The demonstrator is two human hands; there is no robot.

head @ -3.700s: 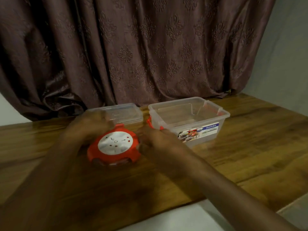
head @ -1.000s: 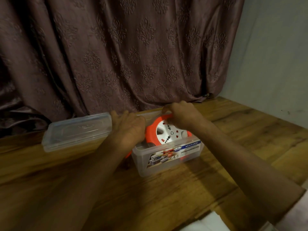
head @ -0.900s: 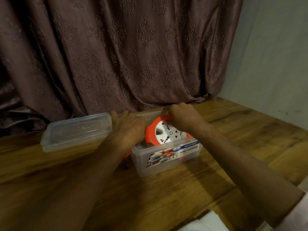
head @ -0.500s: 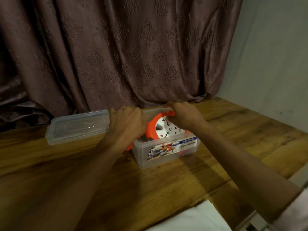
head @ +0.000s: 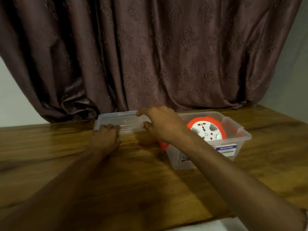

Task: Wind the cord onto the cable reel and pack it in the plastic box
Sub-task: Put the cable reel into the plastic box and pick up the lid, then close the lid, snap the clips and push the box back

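Observation:
The orange cable reel (head: 208,129) with its white socket face lies tilted inside the clear plastic box (head: 246,134), which stands open on the wooden table (head: 133,180). No loose cord shows. The clear lid (head: 124,120) lies flat to the left of the box, near the curtain. My left hand (head: 105,139) curls its fingers over the lid's near left edge. My right hand (head: 163,125) reaches across the box's left end and holds the lid's right end between thumb and fingers.
A brown patterned curtain (head: 150,55) hangs right behind the lid and box. A grey wall (head: 291,72) closes the right side. An orange latch (head: 162,145) hangs on the box's left end. The table's front edge runs along the bottom right.
Both hands have left the reel and the box and moved left onto the lid. The reel now lies in the box by itself.

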